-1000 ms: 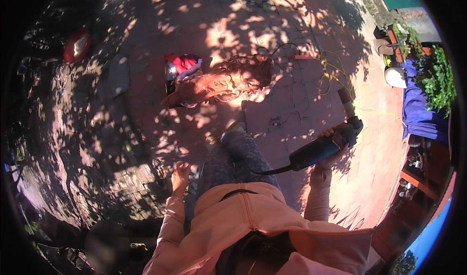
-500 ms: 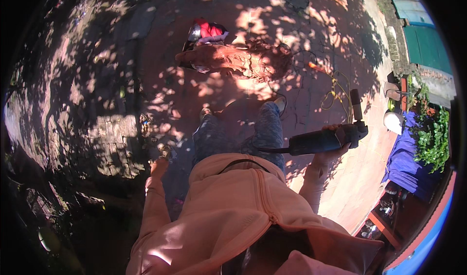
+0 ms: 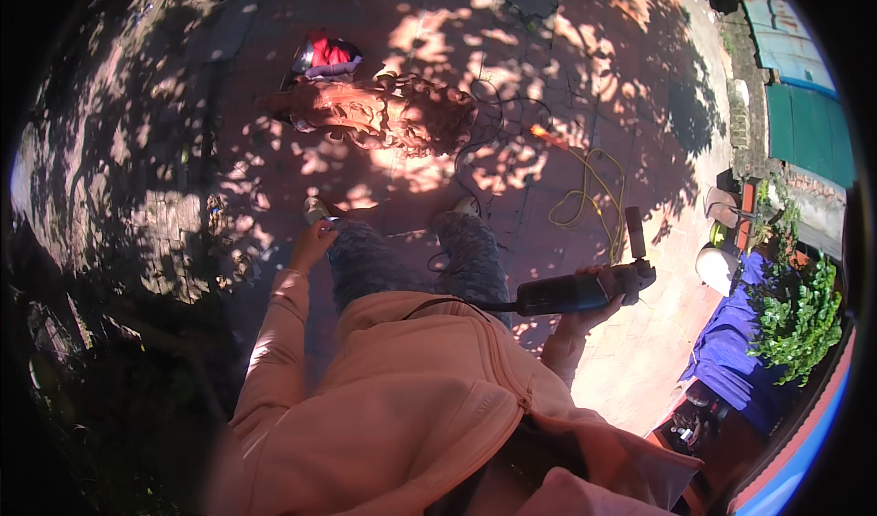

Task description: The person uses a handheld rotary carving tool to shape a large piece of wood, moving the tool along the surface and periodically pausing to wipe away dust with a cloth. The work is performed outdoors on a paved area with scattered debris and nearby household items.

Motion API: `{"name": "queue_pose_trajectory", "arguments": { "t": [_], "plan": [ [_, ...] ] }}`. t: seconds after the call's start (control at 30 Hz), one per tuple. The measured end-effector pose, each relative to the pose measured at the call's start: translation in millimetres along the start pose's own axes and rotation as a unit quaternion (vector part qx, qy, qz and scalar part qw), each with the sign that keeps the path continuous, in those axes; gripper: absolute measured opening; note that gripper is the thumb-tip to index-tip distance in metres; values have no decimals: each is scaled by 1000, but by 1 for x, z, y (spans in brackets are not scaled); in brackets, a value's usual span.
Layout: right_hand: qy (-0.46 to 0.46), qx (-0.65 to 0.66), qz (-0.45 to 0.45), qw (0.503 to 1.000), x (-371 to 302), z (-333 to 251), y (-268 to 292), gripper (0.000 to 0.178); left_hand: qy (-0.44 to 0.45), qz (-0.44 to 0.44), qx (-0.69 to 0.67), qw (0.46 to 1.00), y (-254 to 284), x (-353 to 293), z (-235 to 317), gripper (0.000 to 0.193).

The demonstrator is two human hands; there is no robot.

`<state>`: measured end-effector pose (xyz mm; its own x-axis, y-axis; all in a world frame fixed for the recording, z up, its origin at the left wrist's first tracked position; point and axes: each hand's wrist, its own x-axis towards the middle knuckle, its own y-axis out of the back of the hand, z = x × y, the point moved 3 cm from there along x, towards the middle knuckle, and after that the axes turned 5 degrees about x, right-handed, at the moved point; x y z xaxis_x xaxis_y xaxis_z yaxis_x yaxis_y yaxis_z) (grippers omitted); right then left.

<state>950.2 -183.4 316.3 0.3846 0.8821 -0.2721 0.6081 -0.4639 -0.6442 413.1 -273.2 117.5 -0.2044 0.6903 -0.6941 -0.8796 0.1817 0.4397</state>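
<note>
In my right hand [image 3: 610, 289] is a dark angle grinder [image 3: 557, 294], gripped round its body near the head. Its side handle [image 3: 635, 233] points away from me, and its cord runs back toward my waist. My left hand [image 3: 315, 242] hangs beside my left knee, fingers closed in a pinch; a small pale glint shows at the fingertips, too small to name. Beyond my feet a reddish-brown carved wooden sculpture [image 3: 365, 114] lies on its side on the ground, apart from both hands.
Behind the carving sits a bundle of red cloth [image 3: 331, 53]. A yellow cord [image 3: 585, 201] with an orange end loops across the tiled ground [image 3: 530, 187] to the right. Farther right are a blue cloth [image 3: 731, 324], a white rounded object [image 3: 715, 268] and a green plant [image 3: 799, 320].
My left hand has moved forward to beside my knee. The view has shifted, so the carving and cord appear farther left. The grinder remains in my right hand.
</note>
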Motion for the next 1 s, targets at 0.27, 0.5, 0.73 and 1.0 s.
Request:
{"name": "queue_pose_trajectory", "arguments": {
  "t": [0.27,0.5,0.73,1.0],
  "plan": [
    [-99,-4,-83,992,133,-25,-13,65,280,-39,-20,959,-89,-148,-33,41],
    [-208,4,-173,963,201,40,-92,67,347,-43,-35,936,-137,-161,-117,41],
    [-346,65,-217,911,227,81,-169,66,122,64,-288,948,-174,-80,19,43],
    [-400,26,-247,882,243,114,-227,65,255,186,-278,907,-210,-113,-7,42]
  ]
}}
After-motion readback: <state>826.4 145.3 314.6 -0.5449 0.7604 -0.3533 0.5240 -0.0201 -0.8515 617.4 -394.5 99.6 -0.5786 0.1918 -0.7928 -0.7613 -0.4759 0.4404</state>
